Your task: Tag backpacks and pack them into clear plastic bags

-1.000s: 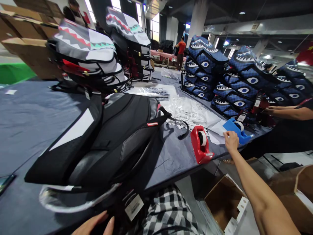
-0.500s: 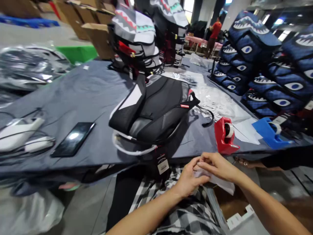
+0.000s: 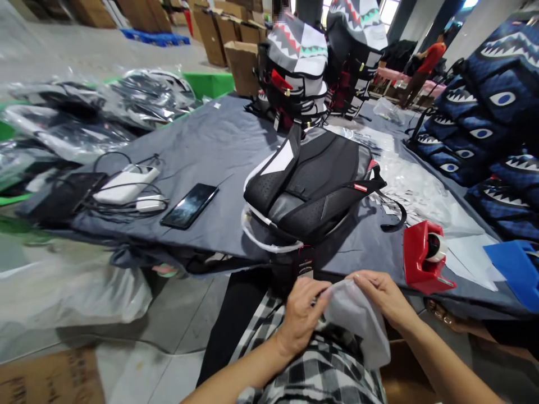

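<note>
A thin whitish sheet, perhaps a small bag [image 3: 361,321], hangs between my two hands above my checked lap. My left hand [image 3: 301,310] pinches its left upper edge, fingers curled in. At its upper right edge, my right hand [image 3: 379,294] grips it between thumb and fingers. Just beyond the hands lies a black backpack [image 3: 314,179] with its straps facing up. The backpack's handle loop [image 3: 269,244] is wrapped in white, and a dark hang tag [image 3: 305,266] dangles over the table edge. Right of it stands a red tape dispenser [image 3: 421,261].
Left on the table [image 3: 219,151] are a phone [image 3: 190,206] and a white charger [image 3: 126,185] with cables. Stacked grey shark-face backpacks [image 3: 298,62] and blue ones [image 3: 475,134] stand behind. A blue dispenser [image 3: 514,269] sits at right, near another person's arm [image 3: 471,331].
The view has swung left. My right hand came from beside the blue dispenser to meet my left over my lap. The whitish sheet, bunched half a second ago, is now spread between them.
</note>
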A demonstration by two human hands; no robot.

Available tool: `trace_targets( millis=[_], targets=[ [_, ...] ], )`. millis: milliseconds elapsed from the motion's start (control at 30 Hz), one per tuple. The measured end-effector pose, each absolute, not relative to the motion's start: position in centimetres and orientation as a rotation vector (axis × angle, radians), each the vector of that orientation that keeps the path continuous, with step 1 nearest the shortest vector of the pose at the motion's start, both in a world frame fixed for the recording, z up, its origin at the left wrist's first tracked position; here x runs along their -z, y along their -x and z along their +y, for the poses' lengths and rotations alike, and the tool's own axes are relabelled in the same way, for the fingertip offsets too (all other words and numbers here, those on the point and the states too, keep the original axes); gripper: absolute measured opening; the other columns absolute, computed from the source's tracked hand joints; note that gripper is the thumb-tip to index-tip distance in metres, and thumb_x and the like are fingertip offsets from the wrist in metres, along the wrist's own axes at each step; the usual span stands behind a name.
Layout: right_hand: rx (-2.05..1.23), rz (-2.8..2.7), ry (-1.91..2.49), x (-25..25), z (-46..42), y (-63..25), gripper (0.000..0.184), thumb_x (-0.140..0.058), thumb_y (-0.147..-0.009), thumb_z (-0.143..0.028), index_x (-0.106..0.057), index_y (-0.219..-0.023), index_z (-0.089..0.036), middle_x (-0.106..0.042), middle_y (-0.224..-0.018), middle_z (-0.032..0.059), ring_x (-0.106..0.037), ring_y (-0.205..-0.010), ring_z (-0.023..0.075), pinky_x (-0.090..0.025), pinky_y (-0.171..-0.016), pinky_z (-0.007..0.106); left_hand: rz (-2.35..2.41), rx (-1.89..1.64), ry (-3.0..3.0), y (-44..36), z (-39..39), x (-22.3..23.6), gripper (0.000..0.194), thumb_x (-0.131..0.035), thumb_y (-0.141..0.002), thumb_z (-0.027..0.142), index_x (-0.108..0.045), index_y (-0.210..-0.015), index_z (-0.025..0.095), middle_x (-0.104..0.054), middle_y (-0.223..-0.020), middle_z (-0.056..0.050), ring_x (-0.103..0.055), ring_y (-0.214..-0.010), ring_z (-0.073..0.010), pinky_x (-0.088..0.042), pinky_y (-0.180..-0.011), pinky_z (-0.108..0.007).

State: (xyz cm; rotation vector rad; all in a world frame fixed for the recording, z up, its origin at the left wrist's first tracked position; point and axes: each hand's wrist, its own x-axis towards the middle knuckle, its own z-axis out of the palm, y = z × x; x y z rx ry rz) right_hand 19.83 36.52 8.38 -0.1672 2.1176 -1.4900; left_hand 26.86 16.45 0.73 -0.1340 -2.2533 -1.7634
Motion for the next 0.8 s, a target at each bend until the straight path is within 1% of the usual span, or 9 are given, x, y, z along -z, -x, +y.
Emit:
trace_targets(
  millis=[67,133,233,333,433,567,633,700,800],
  targets=[
    [1.397,2.286,0.294,-9.0,37.0,-19.3,0.054,-0.058,-0.087,-0.066,-0.076,-0.092,-0.016,-0.074,-0.088,0.0074,-0.066,-0.082,0.0231,-0.052,-0.079,0.031,-2.202,1.492,-0.119,-26.6,14.8,0.0,0.026,-0.056,-0.096,0.040,-0.069,-0.110,0.022,-0.072,-0.106,-0.008,-0.062,-0.102,-0.0232,-0.048,-0.094,-0.039],
    [1.259,2.391,0.404,-9.4,37.2,-19.0,0.053,-0.053,-0.090,-0.065,-0.077,-0.096,-0.018,-0.076,-0.096,0.0084,-0.067,-0.090,0.0262,-0.051,-0.087,0.033,-2.205,1.325,-0.341,-25.6,13.8,0.7,0.034,-0.061,-0.092,0.042,-0.065,-0.117,0.020,-0.068,-0.116,-0.011,-0.059,-0.111,-0.0268,-0.046,-0.098,-0.044],
    [1.029,2.411,0.569,-9.4,37.1,-18.6,0.057,-0.044,-0.094,-0.066,-0.076,-0.094,-0.018,-0.075,-0.091,0.0072,-0.066,-0.085,0.0245,-0.051,-0.081,0.030,-2.350,1.318,-0.428,-23.7,13.5,1.4,0.033,-0.065,-0.087,0.042,-0.068,-0.113,0.020,-0.070,-0.113,-0.010,-0.059,-0.110,-0.0303,-0.046,-0.096,-0.048],
    [0.824,2.445,0.703,-9.9,37.3,-17.7,0.064,-0.038,-0.095,-0.068,-0.071,-0.077,-0.017,-0.067,-0.070,0.0033,-0.058,-0.067,0.0176,-0.046,-0.064,0.024,-2.390,1.502,-0.453,-23.2,14.0,1.1,0.019,-0.064,-0.086,0.037,-0.074,-0.093,0.022,-0.074,-0.094,-0.006,-0.062,-0.094,-0.0263,-0.046,-0.089,-0.043],
    [0.674,2.588,0.746,-10.8,37.7,-16.3,0.065,-0.035,-0.096,-0.068,-0.065,-0.071,-0.017,-0.061,-0.063,0.0037,-0.051,-0.060,0.0152,-0.038,-0.058,0.024,-2.261,1.831,-0.499,-24.5,14.4,-0.2,0.027,-0.066,-0.083,0.045,-0.072,-0.079,0.019,-0.070,-0.077,-0.004,-0.061,-0.077,-0.0210,-0.048,-0.075,-0.035],
    [0.475,2.540,0.844,-10.4,35.9,-14.2,0.059,-0.041,-0.096,-0.062,-0.057,-0.062,-0.018,-0.055,-0.057,0.0039,-0.042,-0.055,0.0130,-0.029,-0.055,0.026,-1.860,2.539,-0.425,-26.3,14.1,-2.9,0.038,-0.068,-0.080,0.051,-0.070,-0.091,0.015,-0.070,-0.077,-0.004,-0.063,-0.071,-0.0194,-0.052,-0.068,-0.032],
    [0.492,2.400,0.903,-9.1,33.9,-13.1,0.060,-0.044,-0.092,-0.065,-0.051,-0.056,-0.017,-0.046,-0.054,0.0008,-0.036,-0.054,0.0110,-0.025,-0.053,0.026,-1.873,2.417,-0.351,-26.6,13.7,-4.4,0.028,-0.070,-0.079,0.042,-0.069,-0.088,0.016,-0.069,-0.079,-0.004,-0.064,-0.076,-0.0196,-0.053,-0.073,-0.032],
    [0.585,2.298,0.878,-7.6,32.2,-12.1,0.064,-0.042,-0.086,-0.073,-0.047,-0.055,-0.018,-0.039,-0.053,-0.0016,-0.031,-0.054,0.0100,-0.023,-0.052,0.025,-2.022,2.034,-0.237,-26.5,13.1,-5.8,0.012,-0.065,-0.082,0.029,-0.068,-0.078,0.018,-0.067,-0.083,-0.004,-0.063,-0.082,-0.0187,-0.052,-0.079,-0.031],
    [0.727,2.274,0.759,-6.1,31.3,-10.9,0.066,-0.038,-0.081,-0.081,-0.045,-0.058,-0.019,-0.035,-0.054,-0.0030,-0.029,-0.053,0.0095,-0.023,-0.050,0.024,-2.146,1.737,0.033,-26.5,12.5,-6.8,0.021,-0.051,-0.086,0.012,-0.068,-0.076,0.020,-0.066,-0.094,-0.005,-0.064,-0.089,-0.0163,-0.051,-0.084,-0.028]
  ],
)
